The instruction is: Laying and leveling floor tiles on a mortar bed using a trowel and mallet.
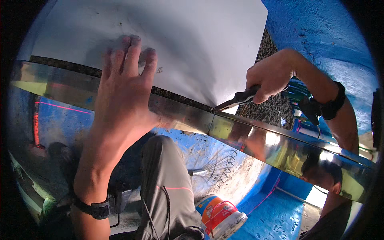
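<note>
Fingers apart, my left hand [123, 98] lies on a white panel [184, 32] and over a shiny metal band [232, 128] along its near edge. A dark, gritty strip runs between panel and band. My right hand [270, 76] grips a dark-handled tool [242, 97], its tip at the band's top edge, right by a vertical seam. The tool's exact kind is hard to make out.
Blue, rough walls [316, 28] flank a dark speckled surface [266, 116] with green pipes at the right. Below are my grey trouser leg [164, 168], a rake-like wire tool [218, 166] and an orange-and-white bucket [219, 214] near a blue floor [280, 216].
</note>
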